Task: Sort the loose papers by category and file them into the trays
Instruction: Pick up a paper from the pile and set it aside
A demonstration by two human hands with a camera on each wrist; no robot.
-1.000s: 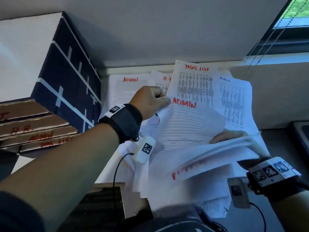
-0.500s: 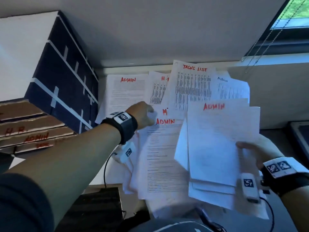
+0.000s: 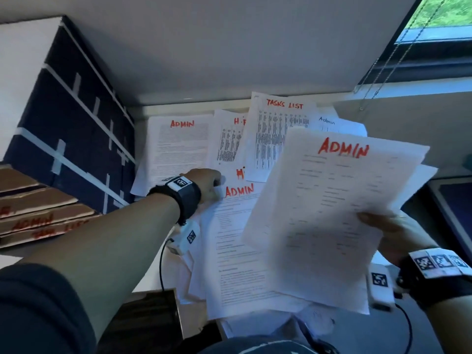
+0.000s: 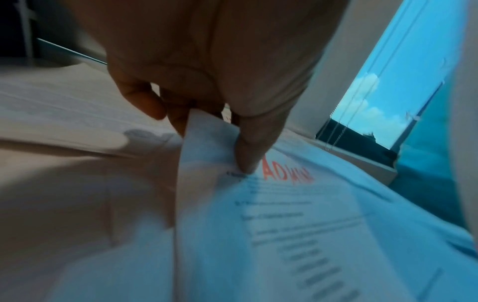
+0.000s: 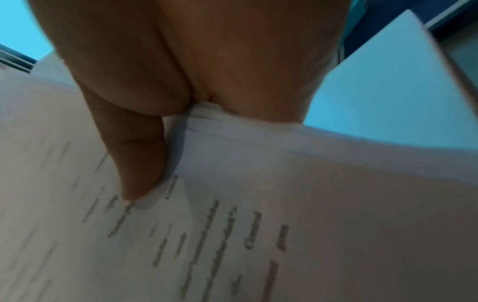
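Observation:
My right hand (image 3: pixel 383 226) grips a stack of white sheets (image 3: pixel 324 213) at its right edge, raised over the desk; the top sheet reads ADMIN in red. In the right wrist view the thumb (image 5: pixel 139 163) presses on the stack (image 5: pixel 284 204). My left hand (image 3: pixel 209 181) pinches the top left corner of another ADMIN sheet (image 3: pixel 237 251) lying on the pile; the left wrist view shows thumb (image 4: pixel 253 147) and fingers on that corner (image 4: pixel 207 139). More sheets lie behind: ADMIN (image 3: pixel 178 144), H.R. (image 3: pixel 229 139), TASKS LIST (image 3: pixel 278 134).
Stacked cardboard trays (image 3: pixel 38 215) with red labels, one reading ADMIN, stand at the left beside a dark blue box (image 3: pixel 71 123). A wall runs behind the desk, a window (image 3: pixel 439 19) with blind cords at upper right. A dark screen edge (image 3: pixel 457 208) is at the right.
My right hand has lifted the stack higher and tilted it toward me. My left hand let go of the sheet it had raised, dropped to the pile and took the corner of the lower ADMIN sheet.

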